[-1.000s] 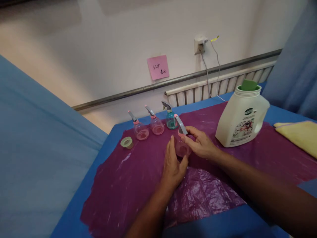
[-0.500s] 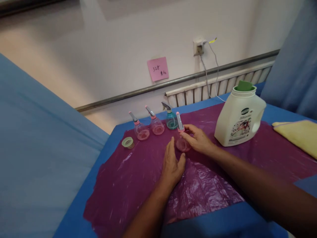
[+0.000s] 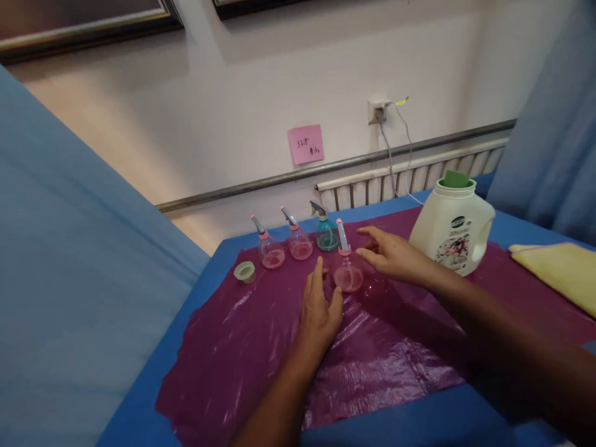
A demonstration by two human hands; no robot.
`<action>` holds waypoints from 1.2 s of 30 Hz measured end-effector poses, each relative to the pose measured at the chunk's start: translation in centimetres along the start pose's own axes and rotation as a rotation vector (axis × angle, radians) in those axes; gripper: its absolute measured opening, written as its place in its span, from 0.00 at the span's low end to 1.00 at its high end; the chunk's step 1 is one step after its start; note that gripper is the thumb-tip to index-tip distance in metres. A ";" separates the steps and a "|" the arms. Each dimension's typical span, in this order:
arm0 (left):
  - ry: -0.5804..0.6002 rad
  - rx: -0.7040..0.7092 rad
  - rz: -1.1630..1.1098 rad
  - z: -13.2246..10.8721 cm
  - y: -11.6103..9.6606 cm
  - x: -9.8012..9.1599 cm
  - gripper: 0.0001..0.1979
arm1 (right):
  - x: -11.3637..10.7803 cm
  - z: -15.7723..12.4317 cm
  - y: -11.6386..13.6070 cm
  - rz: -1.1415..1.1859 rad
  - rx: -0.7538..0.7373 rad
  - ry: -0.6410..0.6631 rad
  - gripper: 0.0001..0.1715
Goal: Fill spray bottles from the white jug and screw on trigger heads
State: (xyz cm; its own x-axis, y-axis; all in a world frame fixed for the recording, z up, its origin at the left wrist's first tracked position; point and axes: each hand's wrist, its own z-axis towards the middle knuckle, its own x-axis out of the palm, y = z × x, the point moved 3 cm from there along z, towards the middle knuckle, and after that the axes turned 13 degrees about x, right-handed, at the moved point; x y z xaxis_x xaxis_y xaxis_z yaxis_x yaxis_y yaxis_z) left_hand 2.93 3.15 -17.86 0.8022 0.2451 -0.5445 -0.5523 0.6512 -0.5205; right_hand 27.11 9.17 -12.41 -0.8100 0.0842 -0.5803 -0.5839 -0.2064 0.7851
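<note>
A clear spray bottle [image 3: 348, 278] with a pink collar and grey trigger head stands upright on the purple plastic sheet [image 3: 261, 347], a little liquid in its base. My left hand [image 3: 321, 310] is just left of this bottle, fingers apart; whether a fingertip touches it I cannot tell. To the bottle's right, my right hand [image 3: 388, 253] is raised with thumb and fingers spread, holding nothing. Behind stand a teal spray bottle [image 3: 327, 238] and two more clear ones with pink collars, the middle bottle [image 3: 300, 245] and the left bottle [image 3: 271, 253].
A small translucent cup-like cap [image 3: 245, 272] lies at the left. A large cream jug [image 3: 454, 230] with a green piece in its mouth stands right of my right hand. A folded yellow cloth [image 3: 556, 270] lies far right. Blue curtains [image 3: 79, 261] hang at both sides.
My right hand has let go of the near clear spray bottle and moved away to the right. The bottle stays standing on the sheet. The view has tilted up slightly.
</note>
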 end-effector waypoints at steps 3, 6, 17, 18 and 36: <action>0.037 -0.032 -0.003 0.5 -0.8 -0.8 0.42 | 0.1 -2.0 0.7 -0.209 -0.073 -0.093 0.37; 0.115 -0.062 0.005 0.6 -1.7 -1.3 0.49 | 1.7 -4.5 0.8 -0.273 -0.143 -0.215 0.45; 0.166 0.123 0.425 0.7 -3.4 -2.5 0.49 | 3.9 -6.6 0.4 -0.325 -0.255 -0.275 0.54; 0.163 0.121 0.445 0.7 -3.3 -2.5 0.48 | 3.9 -6.5 0.4 -0.346 -0.254 -0.279 0.54; 0.275 0.055 0.509 0.3 -2.4 -1.1 0.53 | 5.8 -6.6 -0.1 -0.472 -0.256 -0.233 0.50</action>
State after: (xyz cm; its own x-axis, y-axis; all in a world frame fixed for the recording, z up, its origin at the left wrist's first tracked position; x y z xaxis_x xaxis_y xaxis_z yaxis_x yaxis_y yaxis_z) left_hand 3.45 1.54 -15.77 0.3462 0.3467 -0.8717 -0.8345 0.5384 -0.1172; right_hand 22.81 3.23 -17.24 -0.4723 0.4302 -0.7693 -0.8766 -0.3207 0.3589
